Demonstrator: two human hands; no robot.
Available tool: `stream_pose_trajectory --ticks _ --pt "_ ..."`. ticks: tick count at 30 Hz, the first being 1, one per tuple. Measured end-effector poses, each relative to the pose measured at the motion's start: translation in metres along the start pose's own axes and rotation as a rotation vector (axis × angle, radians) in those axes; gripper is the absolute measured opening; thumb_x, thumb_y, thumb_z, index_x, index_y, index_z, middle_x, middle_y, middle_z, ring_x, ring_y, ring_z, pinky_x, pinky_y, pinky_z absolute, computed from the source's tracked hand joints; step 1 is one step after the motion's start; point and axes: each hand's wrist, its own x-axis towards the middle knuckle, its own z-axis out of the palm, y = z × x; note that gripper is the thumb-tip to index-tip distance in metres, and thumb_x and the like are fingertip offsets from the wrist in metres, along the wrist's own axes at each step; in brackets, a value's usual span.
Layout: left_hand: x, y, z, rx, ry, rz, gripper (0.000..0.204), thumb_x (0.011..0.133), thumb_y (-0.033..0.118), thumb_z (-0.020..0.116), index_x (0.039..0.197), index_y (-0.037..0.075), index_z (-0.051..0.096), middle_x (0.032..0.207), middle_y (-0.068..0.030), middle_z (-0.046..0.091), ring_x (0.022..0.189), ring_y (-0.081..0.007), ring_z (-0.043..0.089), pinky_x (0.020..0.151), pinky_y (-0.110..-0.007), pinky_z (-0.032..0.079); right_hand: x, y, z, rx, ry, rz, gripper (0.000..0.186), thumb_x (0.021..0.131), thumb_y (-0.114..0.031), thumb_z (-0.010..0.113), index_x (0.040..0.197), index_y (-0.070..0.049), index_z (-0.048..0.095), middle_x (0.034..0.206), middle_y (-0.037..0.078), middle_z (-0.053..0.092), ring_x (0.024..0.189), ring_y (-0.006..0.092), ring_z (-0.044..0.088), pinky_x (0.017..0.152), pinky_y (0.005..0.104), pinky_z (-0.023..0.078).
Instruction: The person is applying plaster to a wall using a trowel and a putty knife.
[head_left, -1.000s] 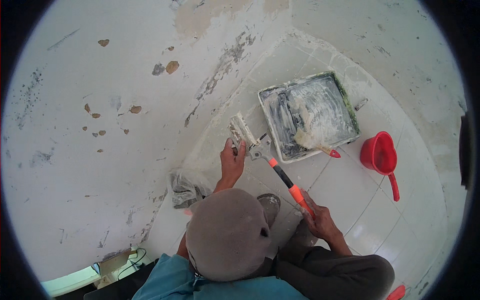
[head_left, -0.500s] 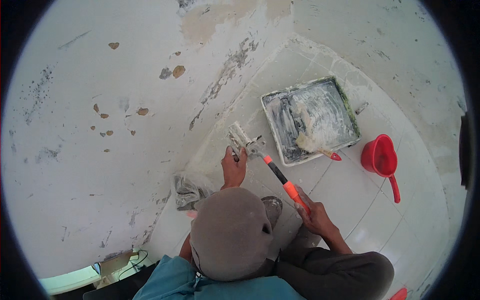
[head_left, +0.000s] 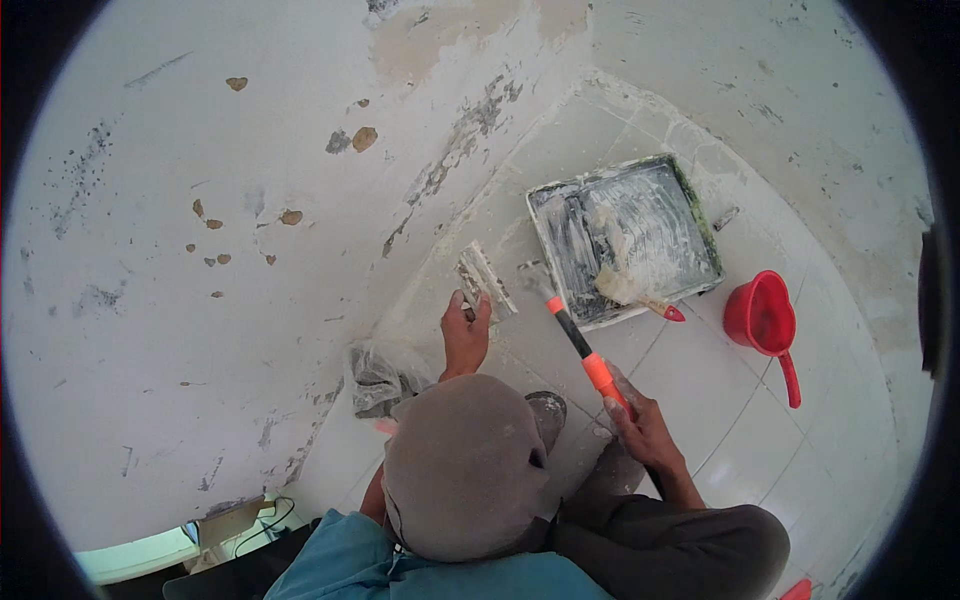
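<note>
My left hand (head_left: 466, 330) is closed on a wide, plaster-crusted putty knife (head_left: 486, 281), its blade pointing away from me above the tiles. In my right hand (head_left: 645, 432) is a hammer (head_left: 584, 351) with an orange and black handle. The hammer's grey metal head is smeared by motion and stands apart from the blade, near the left edge of a black tray (head_left: 628, 222) streaked with white plaster. Across that tray's near edge lies a brush (head_left: 640, 293) with a red-tipped handle. A grey cap hides part of my left forearm.
A red dipper (head_left: 762, 312) stands right of the tray. Close to my left arm, a clear plastic bag (head_left: 382, 378) with grey contents sits by the patched, chipped wall (head_left: 300, 330). White tiles (head_left: 742, 425) form the floor. Part of a red object (head_left: 797, 590) shows at the lower right.
My right hand has drawn the hammer back to the right, and its head has come away from the putty knife. My left hand stays almost in place, still holding the knife.
</note>
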Motion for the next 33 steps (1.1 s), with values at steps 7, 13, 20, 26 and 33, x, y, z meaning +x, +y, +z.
stream_pose_trajectory --ticks 7,13,20,26,33 --pt "0.010 0.005 -0.010 -0.197 0.082 -0.043 0.029 0.103 0.024 0.064 0.105 -0.004 0.059 0.062 -0.0028 0.055 0.054 -0.0066 0.044 0.047 -0.030 0.033 -0.014 0.004 -0.002 -0.215 -0.030 -0.183 0.057 0.103 -0.024 0.058 0.157 -0.013 0.041 0.128 0.027 0.065 0.103 0.0480 0.068 0.093 0.0447 0.054" --pt "0.008 0.008 -0.012 -0.206 0.100 -0.008 0.025 0.104 0.024 0.063 0.104 -0.001 0.060 0.064 0.0000 0.054 0.054 -0.0047 0.043 0.047 -0.028 0.032 -0.017 -0.003 -0.003 -0.242 -0.067 -0.089 0.058 0.102 -0.022 0.059 0.157 -0.016 0.042 0.121 0.028 0.067 0.096 0.0502 0.067 0.088 0.0477 0.056" --pt "0.004 0.009 -0.008 -0.285 0.103 0.001 0.023 0.104 0.022 0.063 0.104 -0.001 0.059 0.062 0.0016 0.052 0.053 -0.0036 0.041 0.046 -0.028 0.031 -0.019 0.005 -0.004 -0.338 -0.036 -0.150 0.063 0.099 -0.017 0.062 0.158 -0.017 0.040 0.119 0.028 0.068 0.096 0.0490 0.068 0.085 0.0478 0.057" --pt "0.002 0.012 -0.009 -0.176 0.104 0.031 0.024 0.103 0.022 0.064 0.099 -0.001 0.056 0.058 0.0002 0.050 0.052 -0.0046 0.042 0.046 -0.028 0.032 -0.016 0.000 0.008 -0.277 -0.037 -0.127 0.062 0.099 -0.017 0.061 0.158 -0.015 0.040 0.125 0.027 0.066 0.098 0.0473 0.069 0.086 0.0458 0.057" --pt "-0.002 0.013 -0.003 0.044 0.173 0.177 0.029 0.102 0.023 0.065 0.093 0.000 0.050 0.055 -0.0036 0.048 0.050 -0.0073 0.038 0.046 -0.030 0.031 -0.010 -0.001 0.009 0.053 -0.103 0.081 0.058 0.105 -0.022 0.057 0.157 -0.006 0.038 0.135 0.024 0.064 0.109 0.0364 0.071 0.093 0.0394 0.053"
